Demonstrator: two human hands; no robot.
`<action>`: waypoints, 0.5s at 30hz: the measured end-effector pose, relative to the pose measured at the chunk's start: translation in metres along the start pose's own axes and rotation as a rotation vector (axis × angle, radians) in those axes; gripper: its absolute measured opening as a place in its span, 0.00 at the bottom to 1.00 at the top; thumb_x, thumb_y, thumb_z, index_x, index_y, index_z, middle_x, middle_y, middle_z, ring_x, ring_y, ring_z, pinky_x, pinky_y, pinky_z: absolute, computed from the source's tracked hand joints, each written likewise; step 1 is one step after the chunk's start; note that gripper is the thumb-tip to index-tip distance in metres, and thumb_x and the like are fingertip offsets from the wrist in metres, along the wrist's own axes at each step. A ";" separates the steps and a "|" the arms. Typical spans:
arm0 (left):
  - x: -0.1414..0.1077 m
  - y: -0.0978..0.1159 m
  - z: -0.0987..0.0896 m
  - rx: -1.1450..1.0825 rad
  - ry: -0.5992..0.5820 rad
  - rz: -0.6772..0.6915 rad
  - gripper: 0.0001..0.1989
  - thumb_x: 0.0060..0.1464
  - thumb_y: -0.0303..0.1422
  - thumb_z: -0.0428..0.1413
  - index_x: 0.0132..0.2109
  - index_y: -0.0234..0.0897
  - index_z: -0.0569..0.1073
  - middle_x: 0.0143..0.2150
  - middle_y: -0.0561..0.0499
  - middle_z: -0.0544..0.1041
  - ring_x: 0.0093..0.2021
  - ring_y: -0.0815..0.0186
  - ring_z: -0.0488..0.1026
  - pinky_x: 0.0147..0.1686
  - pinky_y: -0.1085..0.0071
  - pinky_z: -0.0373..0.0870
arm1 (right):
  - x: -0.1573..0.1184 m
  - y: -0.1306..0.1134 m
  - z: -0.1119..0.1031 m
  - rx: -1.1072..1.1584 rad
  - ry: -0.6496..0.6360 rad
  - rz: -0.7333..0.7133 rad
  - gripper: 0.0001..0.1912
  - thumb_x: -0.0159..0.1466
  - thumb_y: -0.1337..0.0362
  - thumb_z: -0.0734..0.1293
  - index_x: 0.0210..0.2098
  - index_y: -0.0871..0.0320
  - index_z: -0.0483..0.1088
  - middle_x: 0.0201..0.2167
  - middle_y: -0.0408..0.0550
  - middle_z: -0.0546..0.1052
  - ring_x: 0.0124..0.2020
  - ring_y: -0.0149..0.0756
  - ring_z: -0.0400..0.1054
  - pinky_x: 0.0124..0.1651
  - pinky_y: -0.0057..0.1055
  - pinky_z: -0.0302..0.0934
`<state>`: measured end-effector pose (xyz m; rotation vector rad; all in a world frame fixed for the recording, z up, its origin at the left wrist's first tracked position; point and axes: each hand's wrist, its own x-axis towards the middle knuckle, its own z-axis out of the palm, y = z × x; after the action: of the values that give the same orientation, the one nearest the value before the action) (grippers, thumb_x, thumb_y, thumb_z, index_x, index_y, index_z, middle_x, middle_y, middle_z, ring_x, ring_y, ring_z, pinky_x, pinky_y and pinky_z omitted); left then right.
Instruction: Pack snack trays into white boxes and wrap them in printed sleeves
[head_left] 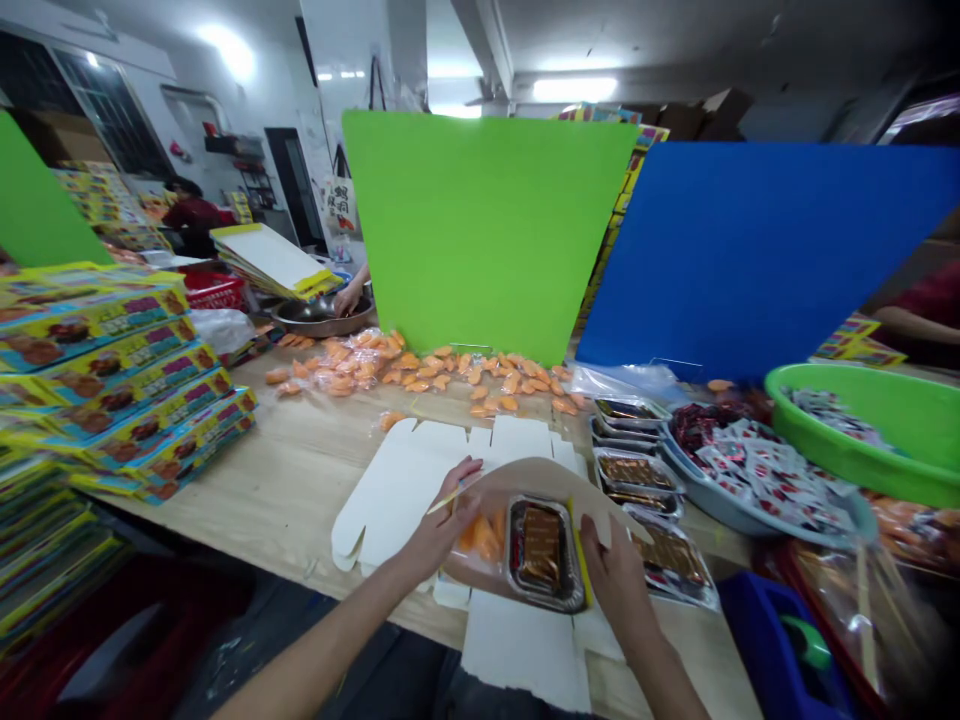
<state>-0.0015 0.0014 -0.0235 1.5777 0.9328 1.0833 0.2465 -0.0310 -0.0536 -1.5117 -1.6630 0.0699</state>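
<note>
- Foil tray [541, 553] of brown food sits on the white box card [397, 500], low in the middle of the frame, with a clear bag of orange bits [480, 538] just beside it on the left.
- Box card is folded only in part: one flap curves up over the tray, and the other flaps lie flat on the wooden table [292, 480].
- Left hand [442, 530] is spread on the card edge by a thin stick [450, 497]. I cannot tell if it pinches the stick.
- Right hand [611, 580] presses flat on the curved flap. I cannot tell if it pinches the card.
- Shut boxes [112, 380] make tall stacks on the left, too many to count.
- About five more foil trays [637, 470] wait at the right, but some are hidden.
- Orange packs [420, 370] lie in a big heap at the top of the table, too many to count.
- Red and white packets [765, 470] fill one metal bowl on the right.
- Green tub [862, 430] sits at the far right.
- Another person's hand [349, 298] touches one metal pan [322, 318] at upper left.
</note>
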 end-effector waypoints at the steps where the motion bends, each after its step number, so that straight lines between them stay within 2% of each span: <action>1: -0.001 0.001 -0.003 0.044 -0.011 0.006 0.26 0.57 0.44 0.46 0.60 0.38 0.59 0.63 0.44 0.56 0.63 0.60 0.51 0.61 0.60 0.50 | -0.002 0.003 0.000 0.003 -0.007 -0.012 0.18 0.66 0.56 0.52 0.44 0.59 0.66 0.38 0.54 0.73 0.43 0.44 0.67 0.45 0.42 0.63; 4: -0.005 -0.001 -0.014 0.171 -0.085 0.063 0.24 0.57 0.42 0.46 0.59 0.40 0.59 0.61 0.44 0.58 0.63 0.60 0.51 0.63 0.57 0.45 | -0.007 0.007 0.000 -0.010 -0.019 -0.034 0.19 0.66 0.55 0.51 0.49 0.57 0.64 0.43 0.54 0.70 0.46 0.44 0.64 0.47 0.45 0.62; 6: -0.007 -0.006 -0.019 0.209 -0.161 0.120 0.25 0.57 0.41 0.48 0.60 0.40 0.57 0.62 0.43 0.57 0.64 0.60 0.48 0.63 0.57 0.45 | -0.009 0.006 -0.001 -0.007 0.004 -0.060 0.19 0.66 0.56 0.52 0.49 0.56 0.64 0.46 0.53 0.68 0.48 0.44 0.62 0.49 0.47 0.60; 10: -0.008 -0.023 -0.028 0.284 -0.283 0.309 0.30 0.53 0.39 0.54 0.60 0.39 0.54 0.63 0.39 0.53 0.65 0.57 0.44 0.62 0.54 0.45 | -0.016 0.006 0.002 0.034 0.001 -0.132 0.19 0.65 0.55 0.55 0.53 0.55 0.61 0.49 0.53 0.68 0.49 0.45 0.63 0.48 0.44 0.62; 12: -0.007 -0.029 -0.033 0.346 -0.337 0.396 0.32 0.51 0.40 0.54 0.61 0.39 0.54 0.62 0.39 0.55 0.65 0.56 0.43 0.61 0.52 0.44 | -0.021 0.014 0.005 0.030 0.015 -0.158 0.22 0.65 0.54 0.56 0.56 0.54 0.58 0.47 0.52 0.71 0.45 0.45 0.66 0.44 0.41 0.64; 15: -0.005 -0.025 -0.045 0.455 -0.430 0.411 0.33 0.52 0.42 0.53 0.62 0.40 0.52 0.63 0.39 0.55 0.65 0.55 0.44 0.61 0.54 0.46 | -0.023 0.044 0.012 -0.065 0.069 -0.295 0.24 0.66 0.52 0.53 0.59 0.52 0.55 0.44 0.50 0.74 0.43 0.44 0.69 0.40 0.39 0.65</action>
<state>-0.0470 0.0152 -0.0431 2.3412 0.5930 0.7710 0.2711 -0.0332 -0.0981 -1.2855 -1.8282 -0.1944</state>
